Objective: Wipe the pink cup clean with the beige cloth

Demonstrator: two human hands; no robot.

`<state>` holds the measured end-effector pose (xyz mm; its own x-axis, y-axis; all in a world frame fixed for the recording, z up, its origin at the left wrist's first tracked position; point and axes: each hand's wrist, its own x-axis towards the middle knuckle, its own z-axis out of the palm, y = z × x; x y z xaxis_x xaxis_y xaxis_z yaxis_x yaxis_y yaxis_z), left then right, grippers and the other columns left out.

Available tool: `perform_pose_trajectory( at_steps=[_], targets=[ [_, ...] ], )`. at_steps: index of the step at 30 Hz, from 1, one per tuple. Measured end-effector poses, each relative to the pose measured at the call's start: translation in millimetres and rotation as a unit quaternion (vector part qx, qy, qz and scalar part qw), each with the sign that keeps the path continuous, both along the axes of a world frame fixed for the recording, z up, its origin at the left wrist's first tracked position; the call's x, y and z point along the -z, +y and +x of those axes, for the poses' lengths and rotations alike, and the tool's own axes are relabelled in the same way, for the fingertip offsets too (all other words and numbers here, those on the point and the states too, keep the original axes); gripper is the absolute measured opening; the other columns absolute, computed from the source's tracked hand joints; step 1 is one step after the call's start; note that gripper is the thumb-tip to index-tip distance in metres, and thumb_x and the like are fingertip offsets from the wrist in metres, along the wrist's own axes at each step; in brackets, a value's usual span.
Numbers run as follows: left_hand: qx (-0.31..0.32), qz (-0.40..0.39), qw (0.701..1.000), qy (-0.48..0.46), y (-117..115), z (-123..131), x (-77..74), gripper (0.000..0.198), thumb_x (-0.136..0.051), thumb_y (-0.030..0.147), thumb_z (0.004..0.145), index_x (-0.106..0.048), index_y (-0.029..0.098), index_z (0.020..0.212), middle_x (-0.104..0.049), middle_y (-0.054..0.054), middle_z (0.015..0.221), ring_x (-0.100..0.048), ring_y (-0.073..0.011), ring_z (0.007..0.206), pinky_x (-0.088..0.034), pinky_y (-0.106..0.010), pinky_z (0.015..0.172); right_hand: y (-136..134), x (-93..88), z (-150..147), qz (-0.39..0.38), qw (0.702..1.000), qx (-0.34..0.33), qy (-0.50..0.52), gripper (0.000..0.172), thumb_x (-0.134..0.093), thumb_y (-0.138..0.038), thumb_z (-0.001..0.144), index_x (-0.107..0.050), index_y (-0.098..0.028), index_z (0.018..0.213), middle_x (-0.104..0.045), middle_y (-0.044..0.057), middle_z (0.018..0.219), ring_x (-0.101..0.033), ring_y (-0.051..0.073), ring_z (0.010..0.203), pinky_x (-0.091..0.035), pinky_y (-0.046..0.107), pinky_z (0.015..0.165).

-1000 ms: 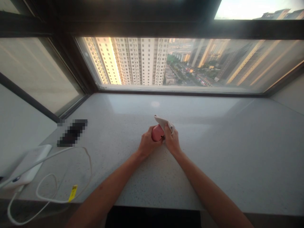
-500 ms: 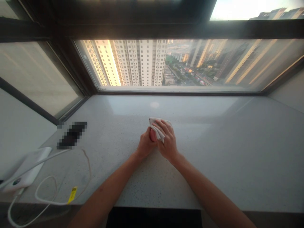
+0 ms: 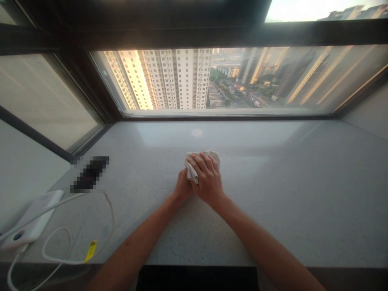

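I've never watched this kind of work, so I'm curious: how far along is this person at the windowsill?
Nothing clearly shows as finished on the stone sill. In hand: a white cloth bunched between the left hand and the right hand, right on top. Remaining: hard to judge from here; the white power bank and its cable lie off to the left, away from the hands.

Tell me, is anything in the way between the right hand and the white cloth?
Nothing visible is in the way: the right hand lies directly on the white cloth, and the left hand sits just below it.
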<state>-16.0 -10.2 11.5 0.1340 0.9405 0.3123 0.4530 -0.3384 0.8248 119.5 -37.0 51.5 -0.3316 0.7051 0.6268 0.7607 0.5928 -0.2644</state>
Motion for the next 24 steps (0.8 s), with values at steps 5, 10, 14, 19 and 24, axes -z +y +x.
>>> perform_pose_trajectory(
  at_steps=[5,10,14,19,24],
  targets=[
    [-0.015,-0.005,1.0,0.008,-5,3,-9.9,0.035,-0.066,0.032,0.094,-0.065,0.015,0.125,-0.077,-0.006,0.088,-0.064,-0.0195,0.071,-0.05,-0.031,0.068,11,-4.5,5,-0.02,0.998,0.023,0.061,0.052,-0.057,-0.025,0.101,-0.062,-0.028,0.153,-0.066,0.008,0.155,-0.05,0.036,0.149,-0.036,0.056,0.127],
    [-0.021,-0.022,1.0,0.003,-8,5,-13.8,0.05,-0.084,0.036,0.077,-0.065,0.02,0.121,-0.075,0.0,0.089,-0.063,-0.0157,0.073,-0.047,-0.025,0.069,30,-3.2,17,-0.096,0.977,0.014,0.19,0.038,-0.046,-0.037,0.108,-0.074,-0.028,0.131,-0.076,0.009,0.136,-0.067,0.029,0.125,-0.051,0.045,0.109],
    [-0.03,-0.012,0.999,0.007,-8,6,-15.3,0.057,-0.084,0.038,0.079,-0.065,0.02,0.129,-0.076,-0.002,0.094,-0.063,-0.0156,0.074,-0.049,-0.025,0.072,48,4.7,31,-0.227,0.918,0.008,0.326,0.051,-0.044,-0.06,0.106,-0.077,-0.023,0.096,-0.078,0.008,0.092,-0.071,0.026,0.089,-0.054,0.038,0.085],
    [-0.025,-0.005,1.0,0.013,-8,4,-15.6,0.055,-0.082,0.038,0.081,-0.065,0.02,0.13,-0.073,0.0,0.088,-0.061,-0.0142,0.071,-0.046,-0.023,0.069,62,24.6,48,-0.351,0.818,0.02,0.456,0.059,-0.061,-0.077,0.088,-0.067,-0.02,0.073,-0.066,0.001,0.065,-0.058,0.019,0.064,-0.046,0.03,0.063],
    [-0.029,-0.004,0.999,0.018,-10,1,-19.1,0.051,-0.08,0.039,0.081,-0.066,0.018,0.126,-0.07,0.001,0.084,-0.058,-0.0131,0.068,-0.044,-0.022,0.066,57,23.7,56,-0.208,0.86,0.121,0.449,0.054,-0.051,-0.065,0.099,-0.077,-0.018,0.092,-0.078,0.011,0.086,-0.072,0.029,0.088,-0.058,0.041,0.078]
  ],
)
